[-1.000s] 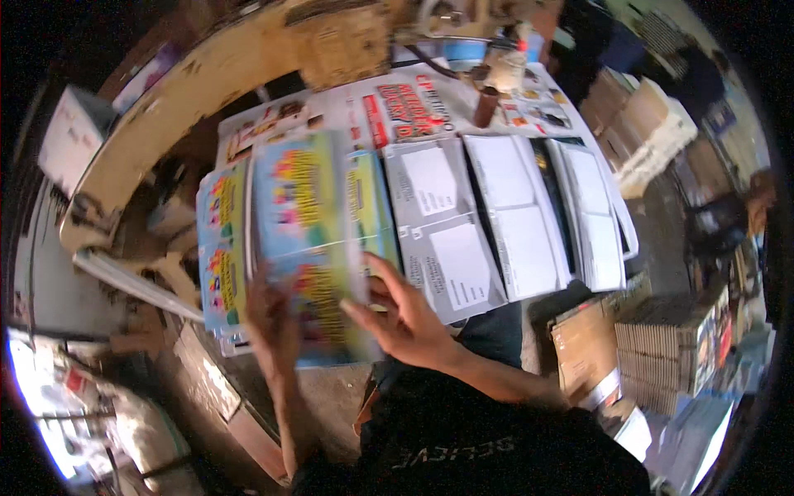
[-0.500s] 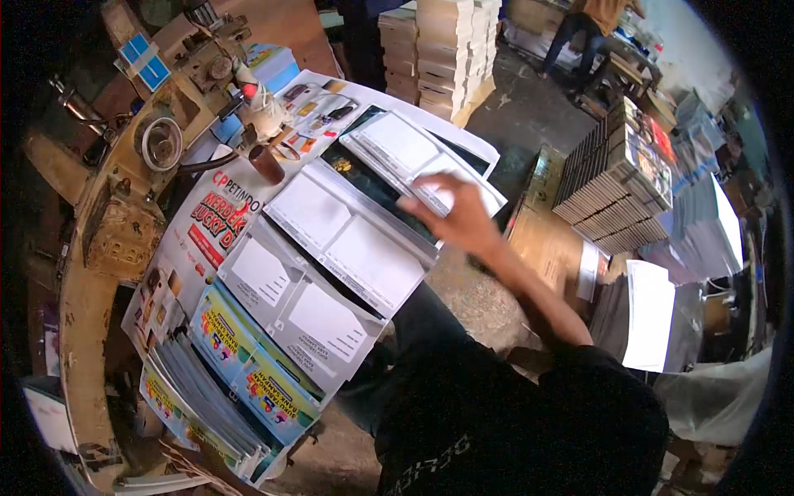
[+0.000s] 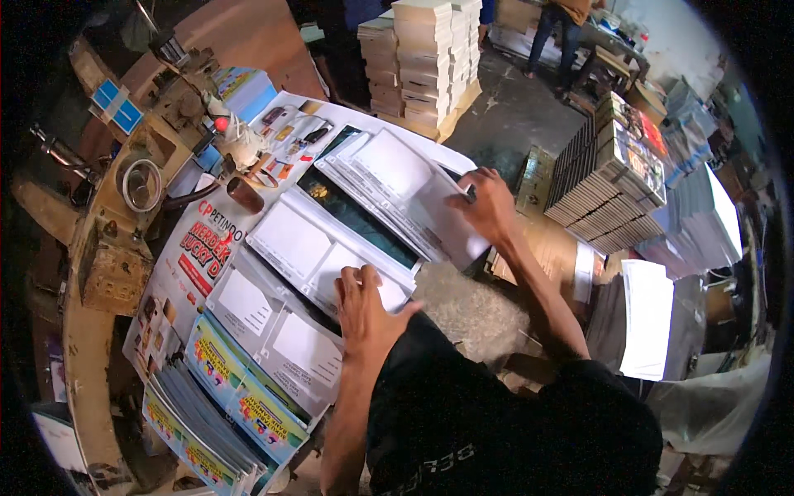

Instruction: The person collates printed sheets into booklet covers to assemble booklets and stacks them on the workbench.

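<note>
My right hand (image 3: 490,208) is at the right end of the far stack of white printed sheets (image 3: 389,165). Its fingers curl over the edge of an upper sheet, which is slightly bent and blurred there. My left hand (image 3: 368,318) rests on the middle stack of printed sheets (image 3: 291,238), fingers on the paper and thumb spread out. Nearer to me lie grey-white printed sheets (image 3: 246,307) with blank panels. Beside them are blue-green printed covers (image 3: 217,357) and a fanned pile of booklets (image 3: 178,422).
A worn machine frame (image 3: 91,331) curves round the left side. A brown cylinder (image 3: 245,195) and a white cone-shaped spool (image 3: 241,140) stand on the poster-covered table (image 3: 178,277). Tall paper stacks (image 3: 422,62) and bundled books (image 3: 608,178) stand beyond. A person (image 3: 558,37) is at the back.
My left hand has come into view and onto the middle stack. My right hand has moved right to the far stack's edge, where the upper sheets are now shifted and bent.
</note>
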Demonstrator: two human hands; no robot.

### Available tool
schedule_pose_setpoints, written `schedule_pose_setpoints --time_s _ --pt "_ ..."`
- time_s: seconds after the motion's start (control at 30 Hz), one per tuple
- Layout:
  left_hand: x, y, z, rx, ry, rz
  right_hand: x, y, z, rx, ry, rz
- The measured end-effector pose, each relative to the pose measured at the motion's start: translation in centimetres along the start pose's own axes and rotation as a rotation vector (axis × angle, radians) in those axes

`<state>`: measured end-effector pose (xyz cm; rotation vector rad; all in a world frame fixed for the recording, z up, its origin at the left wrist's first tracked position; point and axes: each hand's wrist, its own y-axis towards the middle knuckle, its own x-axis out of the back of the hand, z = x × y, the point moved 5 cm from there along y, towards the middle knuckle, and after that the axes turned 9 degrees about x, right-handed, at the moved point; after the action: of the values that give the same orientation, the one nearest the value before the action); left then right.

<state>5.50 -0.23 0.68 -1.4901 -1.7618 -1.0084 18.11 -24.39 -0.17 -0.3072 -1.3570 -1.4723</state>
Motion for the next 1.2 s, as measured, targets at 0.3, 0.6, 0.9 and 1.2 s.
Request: schedule_pose_setpoints --time_s 0.3,0.6,0.9,1.2 --pt "1.4 -0.6 2.0 0.157 -0.465 0.061 1.6 -1.1 -1.9 -0.363 0.653 0.307" --pt "1.3 -3.4 2.6 0.250 -0.828 -0.126 -0.6 1.0 4.1 -0.235 0.845 0.237" --pt "6.6 -6.1 3.7 0.227 -0.305 -0.168 -8.7 -3.7 6.6 -0.287 1.157 0.425" --pt "7.6 -9.2 10.1 0.298 -0.356 0.029 -6.5 -1.5 9.9 -0.343 0.760 0.513"
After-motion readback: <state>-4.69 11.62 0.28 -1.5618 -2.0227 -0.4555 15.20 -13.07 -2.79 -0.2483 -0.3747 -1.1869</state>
